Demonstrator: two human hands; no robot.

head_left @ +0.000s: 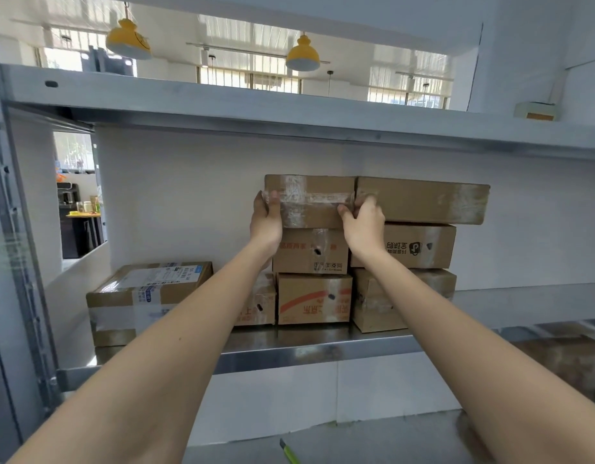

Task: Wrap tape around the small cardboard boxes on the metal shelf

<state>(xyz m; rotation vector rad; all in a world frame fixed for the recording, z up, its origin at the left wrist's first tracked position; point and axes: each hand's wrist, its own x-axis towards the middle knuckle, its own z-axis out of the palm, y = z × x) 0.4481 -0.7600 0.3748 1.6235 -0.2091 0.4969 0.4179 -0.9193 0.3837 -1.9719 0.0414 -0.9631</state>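
Box (311,200) taped crosswise, top of left stack on shelf (322,349) | your left hand (266,219) grips its left end | your right hand (363,222) pinches its right edge, beside long box (423,200)

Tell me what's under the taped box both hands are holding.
Under the taped box, gripped by the left hand and right hand, sits a box with a hole, atop an orange-striped box. Whether they touch is hidden.

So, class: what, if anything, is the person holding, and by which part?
The taped brown cardboard box topping the left stack: left hand grips its left end, right hand its right end.
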